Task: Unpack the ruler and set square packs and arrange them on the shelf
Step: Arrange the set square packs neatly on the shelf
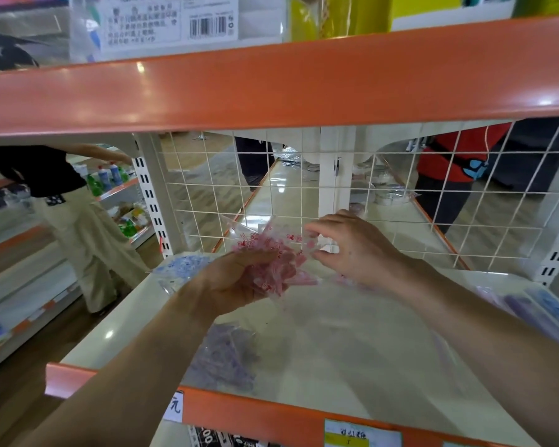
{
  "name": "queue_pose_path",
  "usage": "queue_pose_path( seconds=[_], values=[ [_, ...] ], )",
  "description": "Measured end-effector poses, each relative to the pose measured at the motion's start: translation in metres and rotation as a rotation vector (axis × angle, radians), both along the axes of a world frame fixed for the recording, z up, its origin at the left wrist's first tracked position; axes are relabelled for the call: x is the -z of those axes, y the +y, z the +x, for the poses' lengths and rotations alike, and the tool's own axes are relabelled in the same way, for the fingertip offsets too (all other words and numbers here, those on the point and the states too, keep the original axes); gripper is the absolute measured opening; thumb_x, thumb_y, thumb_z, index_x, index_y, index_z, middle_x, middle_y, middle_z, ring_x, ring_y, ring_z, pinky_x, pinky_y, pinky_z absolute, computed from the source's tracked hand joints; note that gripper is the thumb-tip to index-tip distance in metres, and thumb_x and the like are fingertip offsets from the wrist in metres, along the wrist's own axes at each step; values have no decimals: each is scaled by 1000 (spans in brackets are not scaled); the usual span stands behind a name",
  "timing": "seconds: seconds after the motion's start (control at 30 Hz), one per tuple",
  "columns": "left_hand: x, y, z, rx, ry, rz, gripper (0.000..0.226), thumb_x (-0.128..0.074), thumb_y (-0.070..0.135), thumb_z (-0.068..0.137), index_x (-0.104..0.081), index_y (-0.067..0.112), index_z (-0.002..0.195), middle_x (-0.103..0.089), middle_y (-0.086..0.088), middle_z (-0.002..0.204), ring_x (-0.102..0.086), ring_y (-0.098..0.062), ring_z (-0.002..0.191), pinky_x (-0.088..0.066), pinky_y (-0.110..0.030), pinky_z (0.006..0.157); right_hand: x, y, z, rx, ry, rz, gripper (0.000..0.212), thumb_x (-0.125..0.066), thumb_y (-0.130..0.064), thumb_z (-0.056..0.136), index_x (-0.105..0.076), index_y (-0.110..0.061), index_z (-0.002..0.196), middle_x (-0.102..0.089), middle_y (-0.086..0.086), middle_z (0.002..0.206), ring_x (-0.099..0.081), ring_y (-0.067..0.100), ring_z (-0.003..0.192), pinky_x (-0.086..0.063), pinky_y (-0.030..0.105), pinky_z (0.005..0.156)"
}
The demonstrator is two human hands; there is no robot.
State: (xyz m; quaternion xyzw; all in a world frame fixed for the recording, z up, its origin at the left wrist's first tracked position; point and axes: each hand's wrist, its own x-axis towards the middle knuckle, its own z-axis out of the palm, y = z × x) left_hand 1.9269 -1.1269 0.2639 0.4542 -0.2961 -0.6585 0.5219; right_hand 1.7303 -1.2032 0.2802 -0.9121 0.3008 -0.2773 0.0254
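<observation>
Shelf edge (271,417); left hand (233,280), right hand (355,250) on pink packs (270,253), axis up-left.

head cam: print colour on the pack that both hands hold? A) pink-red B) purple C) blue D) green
A: the pink-red pack is gripped by the left hand and pinched by the right hand. The blue pack and the purple pack lie on the shelf.

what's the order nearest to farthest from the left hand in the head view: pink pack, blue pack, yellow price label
1. pink pack, gripped in the left hand.
2. blue pack, just left of the hand.
3. yellow price label, on the orange front rail, lower right.
</observation>
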Motion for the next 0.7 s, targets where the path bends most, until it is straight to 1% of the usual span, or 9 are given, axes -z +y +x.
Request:
queue_pose_path(
  seconds=[0.07,0.13,0.23,0.37,0.47,0.53,0.6,0.67,0.7],
  values=[
    [1,-1,2,-21,19,15,25,-59,1,81,-68,-1,104,-69,-18,109,-71,-25,84,-58,-39,74,2,-3,2,7,51,26,28,-63,-27,89,-61,-19,115,-60,-9,110,-48,14,106,-43,37,89],
    [1,-2,3,-33,18,32,31,-62,2,78,-65,-1,108,-70,-17,107,-72,-25,83,-59,-38,72,5,-6,6,13,77,67,30,-63,-30,88,-61,-21,117,-57,-8,107,-46,11,102,-42,36,89],
    [3,-4,7,-93,2,64,21,-61,1,81,-65,1,101,-73,-16,94,-72,-24,74,-59,-37,66,10,-11,10,4,102,119,31,-65,-30,87,-64,-20,116,-58,-7,105,-46,10,97,-43,35,87],
    [9,-5,24,-200,7,50,16,-54,0,89,-62,2,103,-72,-15,85,-70,-22,66,-58,-31,56,13,-18,14,44,41,190,27,-65,-29,86,-67,-8,102,-63,2,95,-56,18,87,-47,37,79],
    [14,-2,39,-275,22,47,12,-50,-1,91,-61,0,95,-72,-13,77,-70,-19,61,-57,-32,57,20,-30,16,132,24,224,28,-66,-30,85,-66,-4,95,-64,11,88,-60,25,82,-47,36,71],
    [17,1,49,-306,31,41,18,-50,0,91,-61,0,105,-73,-14,85,-71,-20,65,-58,-35,59,26,-37,20,175,41,245,26,-67,-30,84,-66,-5,89,-65,11,85,-60,27,79,-40,31,63],
    [20,3,56,-347,35,58,31,-51,1,91,-56,1,121,-70,-16,103,-72,-23,73,-59,-36,55,32,-41,27,189,74,291,22,-66,-29,84,-62,-8,78,-61,7,76,-57,28,75,-35,29,60],
    [20,4,58,-374,43,70,35,-51,0,91,-54,2,126,-67,-18,111,-71,-26,79,-58,-36,53,35,-41,35,175,135,345,22,-65,-27,86,-56,-17,69,-53,-3,70,-53,23,75,-33,29,60],
    [20,4,58,-375,50,69,33,-51,0,91,-54,2,124,-68,-18,109,-71,-27,80,-58,-37,54,37,-42,38,173,171,374,15,-66,-27,86,-60,-19,74,-54,-5,74,-52,21,79,-33,28,62]
  ],
)
